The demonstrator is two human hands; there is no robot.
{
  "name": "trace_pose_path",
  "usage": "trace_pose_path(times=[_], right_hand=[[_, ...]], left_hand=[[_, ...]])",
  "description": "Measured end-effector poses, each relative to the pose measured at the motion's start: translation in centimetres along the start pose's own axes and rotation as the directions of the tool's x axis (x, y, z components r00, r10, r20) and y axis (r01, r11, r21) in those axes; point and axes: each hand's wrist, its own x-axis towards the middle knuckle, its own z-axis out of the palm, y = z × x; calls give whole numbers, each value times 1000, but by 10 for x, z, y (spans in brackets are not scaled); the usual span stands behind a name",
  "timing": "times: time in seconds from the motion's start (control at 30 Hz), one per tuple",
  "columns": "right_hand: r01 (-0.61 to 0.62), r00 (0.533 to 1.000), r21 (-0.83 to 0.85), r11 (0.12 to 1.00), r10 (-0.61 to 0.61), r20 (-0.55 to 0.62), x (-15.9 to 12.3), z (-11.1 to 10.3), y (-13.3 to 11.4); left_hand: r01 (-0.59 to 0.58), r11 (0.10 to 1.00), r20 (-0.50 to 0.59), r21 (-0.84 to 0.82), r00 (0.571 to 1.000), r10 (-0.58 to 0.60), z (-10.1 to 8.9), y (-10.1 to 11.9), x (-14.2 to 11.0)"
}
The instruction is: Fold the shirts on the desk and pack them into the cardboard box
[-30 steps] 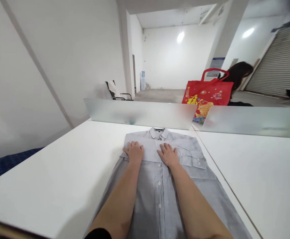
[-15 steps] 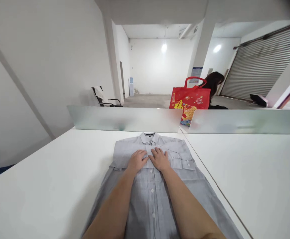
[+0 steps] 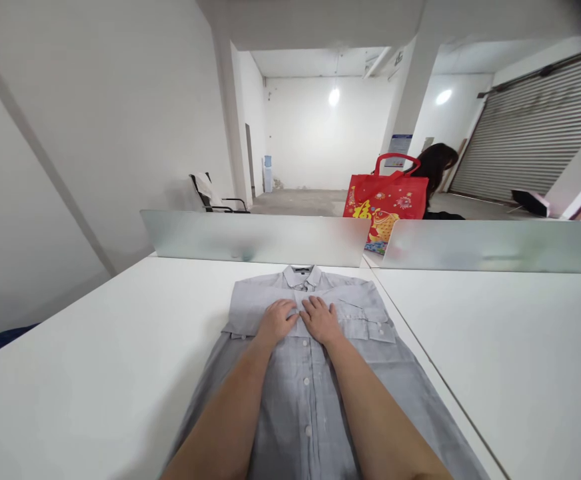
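Note:
A grey button-up shirt [image 3: 285,393] lies front side up, its collar [image 3: 302,275] at the far end. Both sleeves are folded flat across the chest, with the cuffs out at the sides. My left hand [image 3: 278,321] rests on the folded sleeves left of the button line, fingers extended. Just right of it, my right hand [image 3: 320,319] lies flat on the sleeves with its fingers spread. Neither hand grips the cloth. The shirt's lower end runs out of view beneath my forearms.
The shirt lies on a white table [image 3: 120,347]. Frosted dividers [image 3: 255,239] stand along its far edge. Beyond them are a red bag [image 3: 388,197] and a person with dark hair [image 3: 435,167]. A table seam [image 3: 435,367] runs along the shirt's right side.
The camera view has turned slightly to the left. Both hands stay flat in nearly the same spots on the folded sleeves, and the shirt keeps its shape.

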Motion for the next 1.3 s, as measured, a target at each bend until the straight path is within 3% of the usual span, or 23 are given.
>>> trace_pose_path(times=[0.2, 0.37, 0.6, 0.77, 1.0, 1.3], right_hand=[[-87, 980, 13, 996, 88, -179, 2, -5, 0], [-133, 991, -70, 989, 133, -18, 1, -1, 4], [-82, 994, -34, 996, 79, -82, 2, 0, 5], [-38, 999, -61, 997, 37, -25, 1, 3, 3], [-39, 999, -68, 997, 37, -37, 2, 3, 6], [-249, 967, -133, 959, 241, -77, -3, -8, 7]], left_hand=[[37, 999, 33, 5, 999, -37, -3, 2, 2], [54, 999, 53, -3, 997, -53, -6, 3, 2], [74, 997, 46, -1, 996, -74, -7, 6, 2], [73, 997, 48, 13, 996, -74, -9, 10, 2], [90, 996, 87, 27, 992, -92, -10, 9, 3], [123, 989, 106, 78, 986, -131, -11, 13, -1]])
